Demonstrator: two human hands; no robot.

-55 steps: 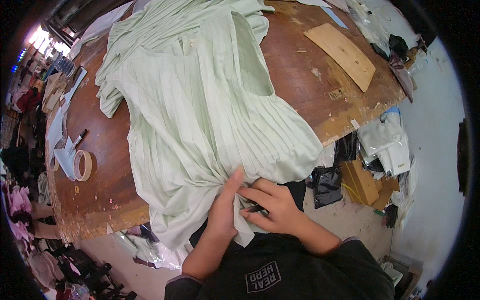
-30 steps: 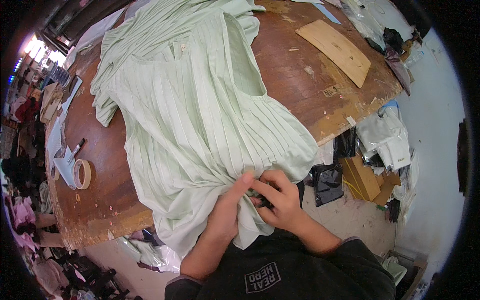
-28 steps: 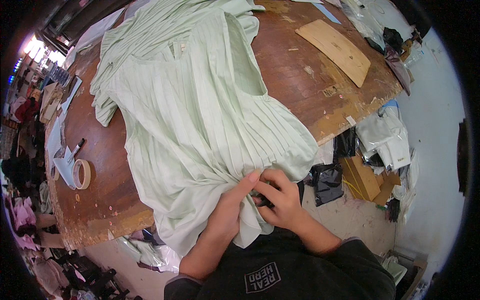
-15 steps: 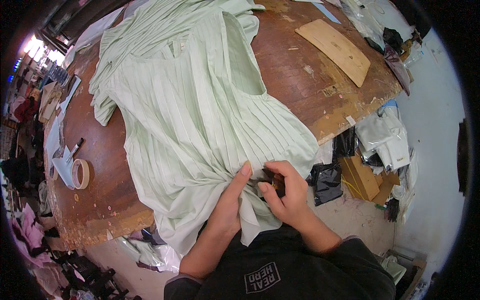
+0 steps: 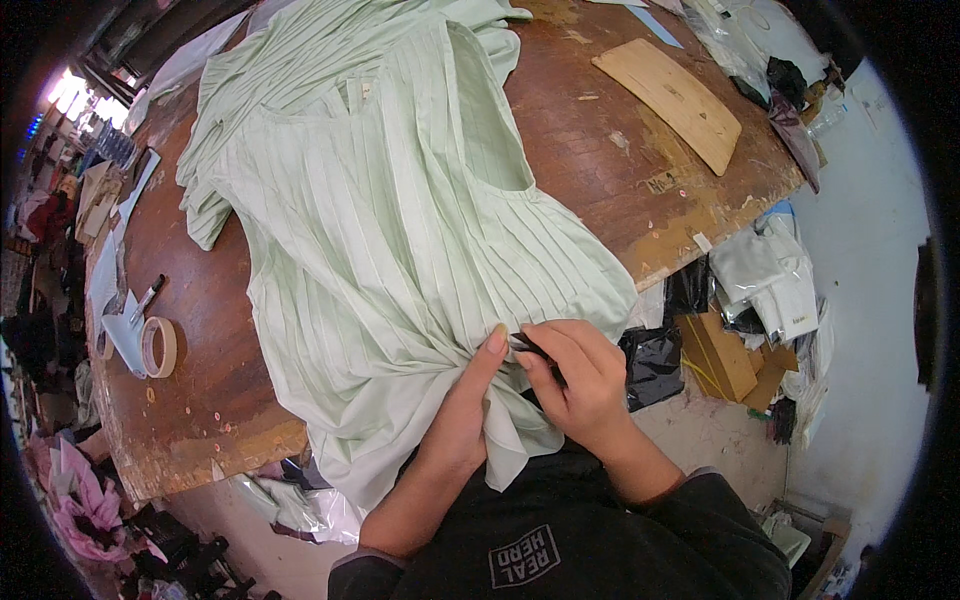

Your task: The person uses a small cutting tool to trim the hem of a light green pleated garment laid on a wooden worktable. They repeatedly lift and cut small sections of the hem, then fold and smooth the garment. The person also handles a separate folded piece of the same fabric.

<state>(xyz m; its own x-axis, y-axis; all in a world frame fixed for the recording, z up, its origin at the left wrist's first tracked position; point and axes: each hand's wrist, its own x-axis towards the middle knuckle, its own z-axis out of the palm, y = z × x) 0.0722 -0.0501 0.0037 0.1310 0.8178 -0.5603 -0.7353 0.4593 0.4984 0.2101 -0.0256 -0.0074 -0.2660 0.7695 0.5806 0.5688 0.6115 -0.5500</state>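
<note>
In the head view, the pale green garment (image 5: 370, 230) lies on the table (image 5: 205, 330), its lower end hanging over the table's near edge. By that edge, the left hand (image 5: 462, 405) pinches gathered cloth under its thumb; the right hand (image 5: 583, 385) grips a small black tool (image 5: 524, 344), its tip near that thumb. Work on this bunched spot looks under way, not finished; how much remains, I cannot tell.
</note>
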